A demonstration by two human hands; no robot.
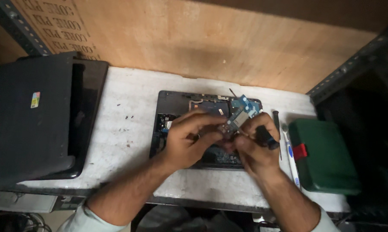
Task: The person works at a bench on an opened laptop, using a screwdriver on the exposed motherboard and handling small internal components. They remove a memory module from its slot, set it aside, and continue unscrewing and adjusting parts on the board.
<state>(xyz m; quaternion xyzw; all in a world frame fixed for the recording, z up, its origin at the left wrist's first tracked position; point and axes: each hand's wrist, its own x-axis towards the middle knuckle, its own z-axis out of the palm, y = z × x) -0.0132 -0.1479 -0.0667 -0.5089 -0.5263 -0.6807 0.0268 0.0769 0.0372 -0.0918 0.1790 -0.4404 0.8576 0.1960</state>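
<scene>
The left hand [187, 139] is pinching a small blue circuit board [237, 118] between its fingertips, lifting it clear of the opened device [177, 105] so both hands can reach it. The right hand [254, 146] is clamped round a dark-handled screwdriver [267, 138], tip meeting the board. A green case [325, 157] is sitting right; a black laptop [30, 116] left.

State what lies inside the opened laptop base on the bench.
Inside the base: a blue board and dark parts. The hands cover its middle, so that part cannot be seen.
</scene>
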